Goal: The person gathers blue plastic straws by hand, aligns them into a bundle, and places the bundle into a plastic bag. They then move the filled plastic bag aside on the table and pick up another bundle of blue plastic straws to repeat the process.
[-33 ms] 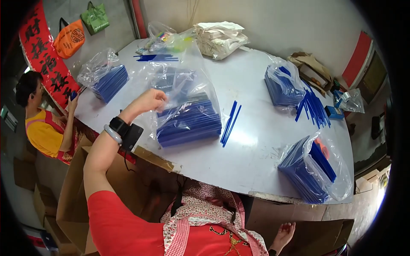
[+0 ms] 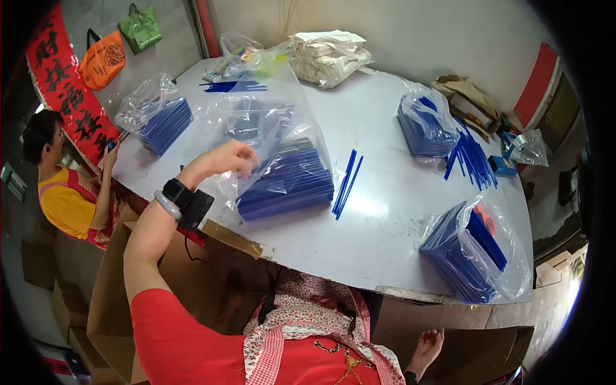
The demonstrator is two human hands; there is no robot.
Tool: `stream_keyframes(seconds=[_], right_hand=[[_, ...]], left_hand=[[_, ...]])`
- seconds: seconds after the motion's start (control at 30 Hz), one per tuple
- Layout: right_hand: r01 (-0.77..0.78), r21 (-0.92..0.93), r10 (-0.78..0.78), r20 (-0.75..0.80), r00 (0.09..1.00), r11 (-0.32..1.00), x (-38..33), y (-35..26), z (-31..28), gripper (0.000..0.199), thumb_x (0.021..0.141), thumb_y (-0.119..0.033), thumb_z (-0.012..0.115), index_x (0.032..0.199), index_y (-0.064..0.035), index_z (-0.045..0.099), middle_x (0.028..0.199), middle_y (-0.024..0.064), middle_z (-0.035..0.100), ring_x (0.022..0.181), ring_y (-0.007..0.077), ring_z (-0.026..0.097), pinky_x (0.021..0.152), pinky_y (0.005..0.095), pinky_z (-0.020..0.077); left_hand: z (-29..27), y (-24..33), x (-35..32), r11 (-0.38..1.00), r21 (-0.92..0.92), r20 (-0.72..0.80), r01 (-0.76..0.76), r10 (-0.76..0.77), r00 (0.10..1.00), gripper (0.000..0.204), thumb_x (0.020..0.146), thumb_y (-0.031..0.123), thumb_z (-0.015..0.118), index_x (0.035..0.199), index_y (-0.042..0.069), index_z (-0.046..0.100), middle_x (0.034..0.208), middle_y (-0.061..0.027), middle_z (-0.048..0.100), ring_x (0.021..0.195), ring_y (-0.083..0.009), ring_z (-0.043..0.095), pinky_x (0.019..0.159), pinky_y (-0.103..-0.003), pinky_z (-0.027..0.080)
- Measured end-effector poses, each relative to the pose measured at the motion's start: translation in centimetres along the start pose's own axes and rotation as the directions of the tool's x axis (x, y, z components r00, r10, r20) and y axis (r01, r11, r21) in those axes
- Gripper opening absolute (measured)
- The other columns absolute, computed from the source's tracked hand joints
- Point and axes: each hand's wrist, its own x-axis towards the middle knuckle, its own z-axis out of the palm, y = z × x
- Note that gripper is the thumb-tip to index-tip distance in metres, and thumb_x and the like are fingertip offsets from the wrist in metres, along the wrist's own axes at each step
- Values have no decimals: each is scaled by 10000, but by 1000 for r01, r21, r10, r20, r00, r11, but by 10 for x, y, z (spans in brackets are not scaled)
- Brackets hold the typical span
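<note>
My left hand (image 2: 224,160) is at the left side of a large clear plastic bag (image 2: 308,106), its bent fingers closed on the thin film; the fingertips are blurred. Inside that bag lies a thick stack of blue strips (image 2: 285,186), with more blue pieces behind. Two loose blue strips (image 2: 347,186) rest on the table just right of the bag. Low at the right, away from the table top, my right hand (image 2: 427,350) hangs with loosely curled fingers apart and nothing in them.
Bagged blue stacks stand at the left (image 2: 163,128), far right (image 2: 427,131) and near right (image 2: 462,256) of the white table (image 2: 378,237). Loose blue strips (image 2: 471,157) fan out at right. A co-worker (image 2: 70,186) stands left. Open cardboard boxes (image 2: 109,301) are below.
My left hand has dipped slightly, its fingers shifting at the bag's film. The right hand, the stacks and the loose strips stay practically where they were.
</note>
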Motion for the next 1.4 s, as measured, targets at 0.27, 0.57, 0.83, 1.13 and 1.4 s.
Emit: stream_keyframes(seconds=[0.27,0.57,0.83,1.13,1.4], right_hand=[[6,-366,50,143,989,930,-14,24,90,281,919,-169,599,1173,-59,556,821,37,632,742,118,599,704,254,499],[-63,-529,231,258,938,846,-23,54,107,274,908,-135,602,1157,-29,557,824,48,646,740,112,613,699,230,502],[-34,-628,274,289,917,777,-30,67,131,250,891,-108,600,1117,-5,567,809,57,643,724,120,607,686,232,504],[-66,-630,343,328,880,774,-29,86,121,212,886,-91,595,1076,3,583,810,63,639,719,116,601,659,234,497],[-59,-610,382,414,826,790,-23,94,129,196,902,-98,587,1068,5,583,826,64,636,720,114,602,661,227,495]], left_hand=[[26,-43,59,769,-574,-309,-280,112,944,362,920,337,577,1091,18,596,978,-123,662,876,-213,656,712,-317,522],[54,-57,89,651,755,-363,83,310,879,411,801,229,575,1177,62,574,1193,-217,598,1103,-356,579,894,-446,465],[38,-58,96,813,570,-228,123,13,974,438,803,229,596,1210,78,540,1141,-193,623,1069,-368,587,866,-465,473],[81,-73,96,723,686,-376,82,256,890,232,806,127,578,1018,34,590,984,-234,634,977,-337,640,804,-454,500],[67,-30,61,614,787,-480,64,543,689,225,744,68,617,948,15,536,767,-174,621,759,-363,644,622,-456,507]])
